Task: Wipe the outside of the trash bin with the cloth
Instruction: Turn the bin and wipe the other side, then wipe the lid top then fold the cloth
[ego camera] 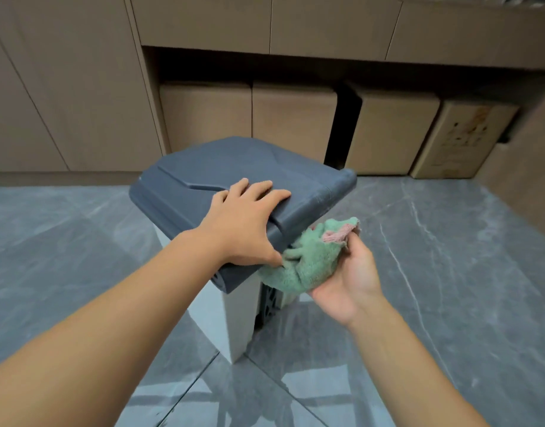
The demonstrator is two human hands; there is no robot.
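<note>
Single head-worn, wide-angle view. The camera looks forward and steeply down onto the trash bin (pixel 234 167) from above its near side. The bin is close and sits at frame centre. The left forearm (pixel 111 303) and right forearm (pixel 419 365) enter from the lower corners toward the bin. Behind the bin stand cardboard boxes (pixel 295 118) under a cabinet (pixel 326 26). The floor (pixel 449 241) spreads on both sides of the bin. Straight edges bow near the borders.
</note>
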